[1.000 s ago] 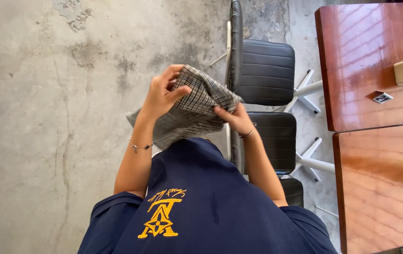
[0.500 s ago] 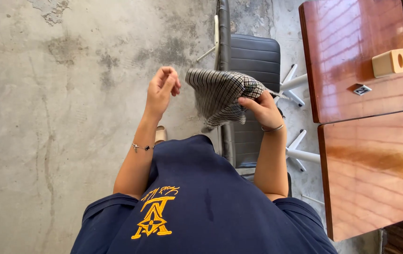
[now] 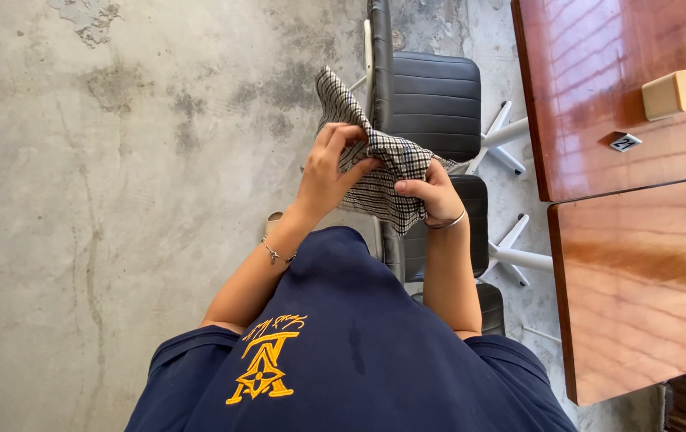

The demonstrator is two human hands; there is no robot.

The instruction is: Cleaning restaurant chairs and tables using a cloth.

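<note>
Checked cloth [image 3: 383,172], folding: left hand [image 3: 328,172] pinching at 9 o'clock, right hand [image 3: 431,192] gripping at 3; best kept taut, edges aligned.

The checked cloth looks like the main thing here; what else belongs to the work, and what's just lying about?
In use:
cloth, gripped by both hands
left hand
right hand

Lying about:
black chairs
wooden tables
small wooden box
small card
concrete floor

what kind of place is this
Probably a cafe or restaurant dining area: glossy wooden tables with a small table marker, black padded chairs and a bare concrete floor. Both hands hold a checked cloth.
</note>
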